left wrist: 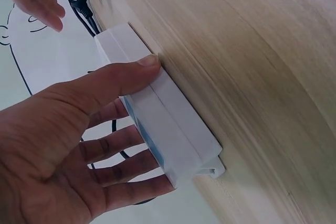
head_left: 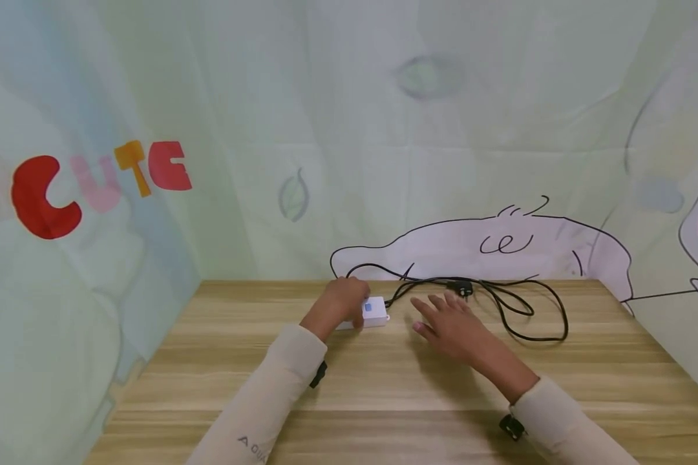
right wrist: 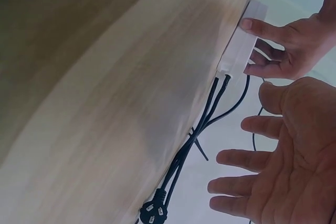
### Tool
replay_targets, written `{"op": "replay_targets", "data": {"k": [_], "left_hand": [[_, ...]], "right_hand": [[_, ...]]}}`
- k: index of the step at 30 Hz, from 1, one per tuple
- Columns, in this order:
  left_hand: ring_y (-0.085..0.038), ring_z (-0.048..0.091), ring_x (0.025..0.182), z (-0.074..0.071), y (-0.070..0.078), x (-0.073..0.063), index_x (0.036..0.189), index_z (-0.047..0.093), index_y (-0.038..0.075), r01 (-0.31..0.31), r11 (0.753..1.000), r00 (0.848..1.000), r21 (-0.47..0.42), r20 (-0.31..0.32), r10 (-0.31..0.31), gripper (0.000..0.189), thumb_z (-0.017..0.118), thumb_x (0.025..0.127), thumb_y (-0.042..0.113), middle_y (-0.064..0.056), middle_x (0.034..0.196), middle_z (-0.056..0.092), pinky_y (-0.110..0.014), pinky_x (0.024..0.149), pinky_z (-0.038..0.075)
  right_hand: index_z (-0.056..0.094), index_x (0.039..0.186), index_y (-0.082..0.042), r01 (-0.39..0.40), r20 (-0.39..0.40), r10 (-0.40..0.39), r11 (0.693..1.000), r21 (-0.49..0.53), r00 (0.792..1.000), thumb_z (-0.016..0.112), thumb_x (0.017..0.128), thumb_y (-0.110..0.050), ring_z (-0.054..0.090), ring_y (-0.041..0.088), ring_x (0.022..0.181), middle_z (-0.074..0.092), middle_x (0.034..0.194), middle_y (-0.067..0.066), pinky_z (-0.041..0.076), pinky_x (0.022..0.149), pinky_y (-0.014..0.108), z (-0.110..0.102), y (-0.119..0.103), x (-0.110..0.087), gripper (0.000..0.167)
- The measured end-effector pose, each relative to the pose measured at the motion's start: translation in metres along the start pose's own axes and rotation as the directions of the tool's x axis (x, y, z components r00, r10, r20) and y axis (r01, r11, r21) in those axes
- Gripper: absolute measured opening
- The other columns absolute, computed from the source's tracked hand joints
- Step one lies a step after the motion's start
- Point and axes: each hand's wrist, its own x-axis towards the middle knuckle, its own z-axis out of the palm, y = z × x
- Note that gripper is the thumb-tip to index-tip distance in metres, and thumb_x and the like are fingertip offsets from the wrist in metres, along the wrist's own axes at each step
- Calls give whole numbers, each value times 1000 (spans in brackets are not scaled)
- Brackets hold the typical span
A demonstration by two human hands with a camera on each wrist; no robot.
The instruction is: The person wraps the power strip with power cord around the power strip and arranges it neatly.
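Note:
A white box-shaped plastic device [head_left: 375,311] with a blue patch on top lies on the wooden table. My left hand [head_left: 342,300] grips it, thumb [left wrist: 131,74] on its near side and fingers on the opposite side. Black cables [right wrist: 210,114] come out of the device's right end. A black three-pin plug [head_left: 462,289] lies among them, seen with its flat pins in the right wrist view. To the right of the device hovers my right hand [head_left: 449,326], fingers spread and holding nothing, nearest to the plug and cables.
Loops of black cable [head_left: 564,323] spread over the right rear of the wooden table [head_left: 378,387]. A printed cloth backdrop [head_left: 349,161] rises right behind the table's back edge. One cable [head_left: 365,264] arches up against it behind my left hand.

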Motion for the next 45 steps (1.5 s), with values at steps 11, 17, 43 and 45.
{"op": "replay_targets", "data": {"k": [11, 17, 43, 45], "left_hand": [[-23, 64, 109, -1, 0, 3, 138, 77, 13, -6, 999, 1000, 54, 3, 5, 57, 100, 86, 22, -4, 127, 80, -43, 108, 58], [-22, 63, 103, 0, -1, 4, 132, 79, 13, -3, 997, 1000, 71, 0, 3, 51, 99, 87, 23, -2, 121, 80, -42, 103, 59], [-22, 63, 101, -1, 3, 3, 127, 79, 13, -2, 998, 1000, 70, 8, 1, 45, 99, 87, 22, -1, 116, 79, -41, 102, 58], [-22, 63, 101, -1, 3, 3, 126, 79, 13, -6, 997, 1000, 75, 7, 6, 46, 99, 86, 23, -1, 115, 79, -41, 101, 59]], "right_hand": [[49, 171, -11, -35, 28, 34, 999, 11, 999, 54, 119, -39, 35, 66, 161, 48, 171, 34, 31, 130, 77, 2, 3, 5, 59], [48, 170, -9, -30, 24, 30, 1000, 3, 999, 53, 120, -37, 34, 67, 161, 47, 171, 36, 31, 130, 77, 2, 6, 10, 58], [51, 168, -9, -23, 56, 24, 999, -34, 998, 53, 120, -33, 36, 64, 162, 50, 170, 33, 27, 134, 75, 8, 13, 39, 54], [51, 169, -9, -13, 64, 16, 999, -44, 998, 52, 120, -33, 36, 63, 163, 50, 170, 33, 26, 134, 74, 7, 13, 42, 54]]}}
